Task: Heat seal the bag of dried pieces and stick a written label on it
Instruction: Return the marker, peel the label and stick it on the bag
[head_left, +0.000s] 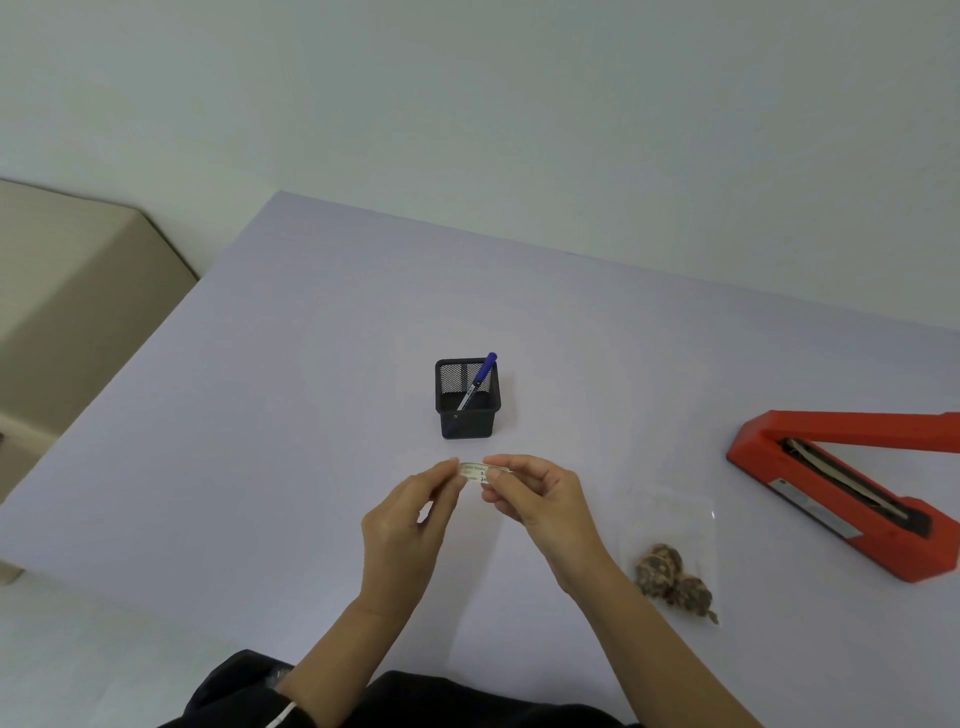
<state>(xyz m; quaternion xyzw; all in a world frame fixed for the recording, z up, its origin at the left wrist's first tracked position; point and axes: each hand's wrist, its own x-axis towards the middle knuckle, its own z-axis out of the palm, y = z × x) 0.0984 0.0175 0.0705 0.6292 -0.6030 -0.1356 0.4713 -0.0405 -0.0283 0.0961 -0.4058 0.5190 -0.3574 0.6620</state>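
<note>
Near the middle of the table (260, 415), both hands held the small label (475, 473) up off the top. L hand (410, 525) pinched its left end w/ thumb & fingertip. R hand (540, 499) pinched the right end, other fingers curled in. Holding it by the ends prob. kept the sticky back off the skin, but I can't tell if the backing was on.

Bag (675, 519) lay flat at about 4 o'clock from the R hand, near but not touching, w/ the brown dried pieces (670, 574) bunched at its near end. That looked handy for sticking. Red sealer (841, 488) sat at 3 o'clock, arm up, well apart from the bag. Can't tell if the bag top was sealed.

Pen (480, 376) leaned in the black mesh cup (467, 410) at 12 o'clock, just past the label, so the writing looked done. Label had small printed lines & a few dark marks, too tiny to read. No brand seen anywhere.
</note>
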